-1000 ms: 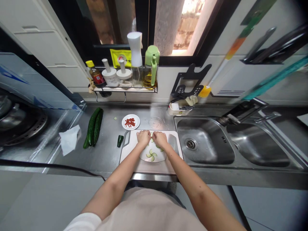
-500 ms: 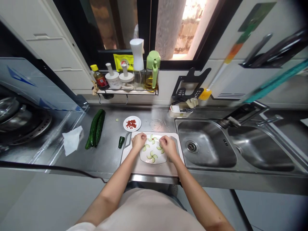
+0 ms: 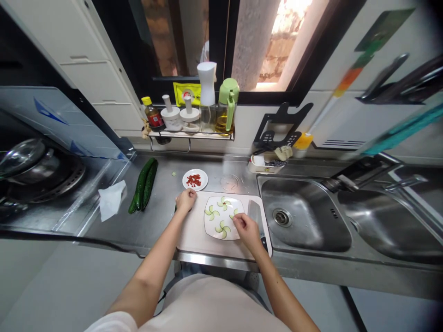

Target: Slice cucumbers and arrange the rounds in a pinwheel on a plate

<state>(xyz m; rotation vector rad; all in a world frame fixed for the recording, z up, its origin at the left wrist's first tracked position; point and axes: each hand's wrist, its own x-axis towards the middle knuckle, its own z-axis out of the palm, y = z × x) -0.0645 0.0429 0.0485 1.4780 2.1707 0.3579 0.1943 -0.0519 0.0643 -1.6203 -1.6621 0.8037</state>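
My left hand, fingers drawn together, is at the near rim of a small white plate of chopped red bits. Whatever its fingertips hold is hidden. My right hand is closed in a pinch over the right side of a square white plate. Pale green slices with dark edges form pinwheels on that plate, one with a red bit at its centre. My right fingers partly cover the right-hand slices. Beneath the plate lies a cutting board, with a knife on its right side.
Whole cucumbers and a white paper towel lie left on the steel counter. A sink borders the board's right side. Behind stands a rack of seasoning jars and an oil bottle. A pot sits far left.
My left hand has moved left from the square plate to the small plate's near rim, now covering the cucumber stub. My right hand stays over the square plate's right side. The view has shifted slightly.
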